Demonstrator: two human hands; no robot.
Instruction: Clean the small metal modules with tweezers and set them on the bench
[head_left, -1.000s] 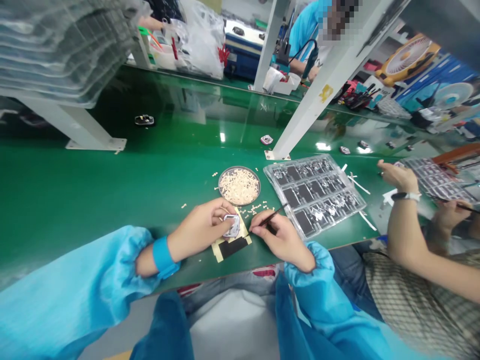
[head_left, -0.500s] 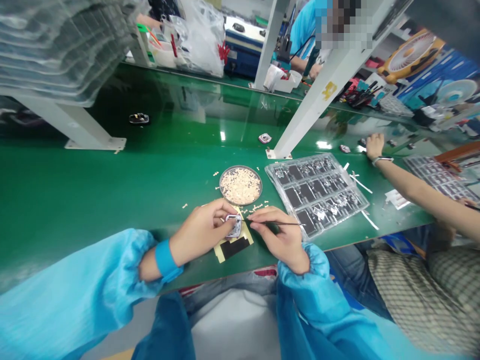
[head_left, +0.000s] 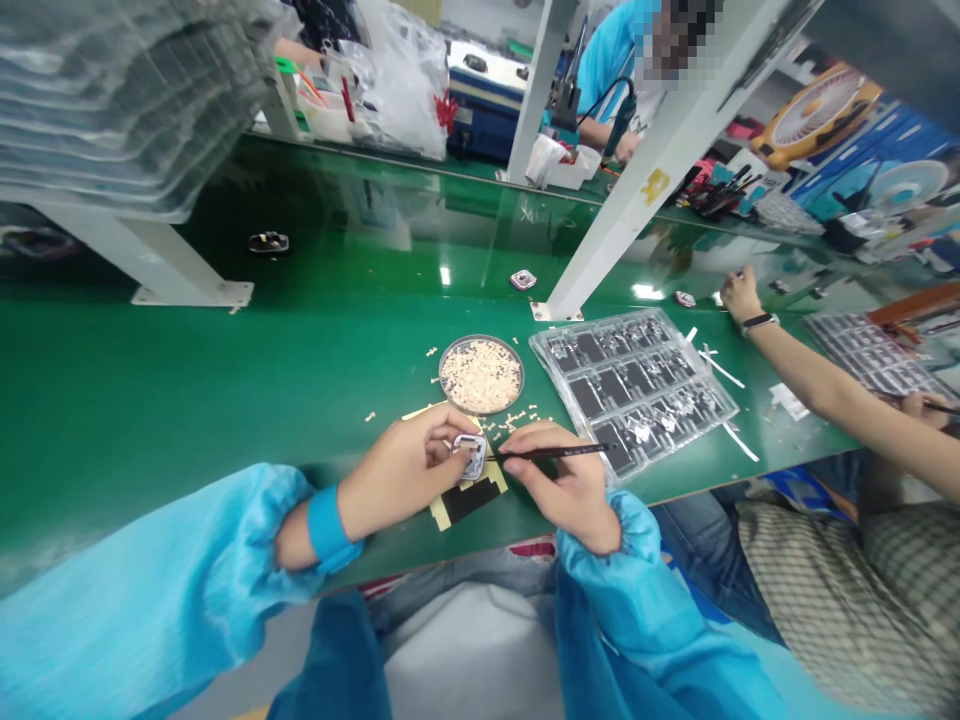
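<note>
My left hand (head_left: pixel 409 462) pinches a small square white device part (head_left: pixel 470 456) between thumb and fingers. In my right hand (head_left: pixel 553 478) is a thin dark tweezer-like tool (head_left: pixel 566 452), its tip pointing left toward the device part; whether they touch is too small to tell. Under the hands lies a yellow sheet with a black patch (head_left: pixel 470 500). Just beyond them sits a round dish (head_left: pixel 481 374) of small pale pieces, with several pieces scattered around it. To the right rests a clear tray of dark parts (head_left: pixel 634 388).
A slanted white post (head_left: pixel 630 180) rises behind the tray, another post (head_left: pixel 161 262) at left. Stacked clear trays (head_left: pixel 112 110) hang over the upper left. A co-worker's arm (head_left: pixel 840 375) reaches over the table at right. Small devices (head_left: pixel 523 280) lie farther back.
The tool in my right hand has turned, showing its broader dark side. The device part has tilted slightly in my left hand. At right, the co-worker's hand has shifted a little to the left.
</note>
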